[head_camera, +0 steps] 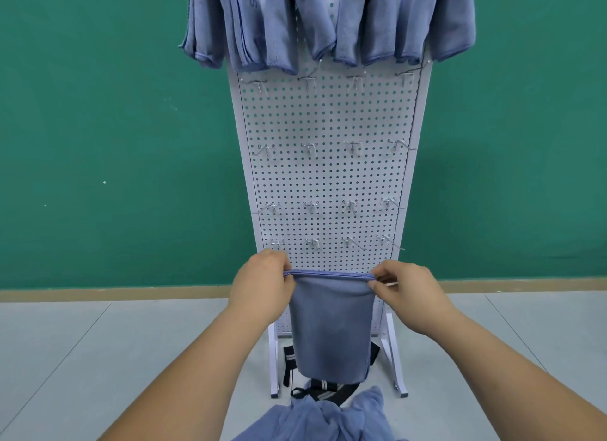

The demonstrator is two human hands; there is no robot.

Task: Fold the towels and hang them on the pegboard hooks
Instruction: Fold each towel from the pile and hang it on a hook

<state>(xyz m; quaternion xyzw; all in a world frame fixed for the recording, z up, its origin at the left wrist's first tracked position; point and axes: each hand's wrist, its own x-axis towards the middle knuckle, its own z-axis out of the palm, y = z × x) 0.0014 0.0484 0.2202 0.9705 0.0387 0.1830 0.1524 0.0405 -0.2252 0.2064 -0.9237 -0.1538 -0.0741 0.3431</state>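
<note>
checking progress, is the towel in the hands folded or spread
Folded: the towel hangs narrow, layered top edges pinched by the left hand and right hand.

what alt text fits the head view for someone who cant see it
The left hand and right hand pinch the top edge of a folded blue towel hanging before a white pegboard. Its top is covered by hung towels; the lower hooks are bare, and a towel heap lies on the floor.

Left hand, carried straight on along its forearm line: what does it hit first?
Probably the pegboard, near its lowest row of hooks, just beyond the folded towel the left hand pinches. Depth is unclear from one view.
</note>
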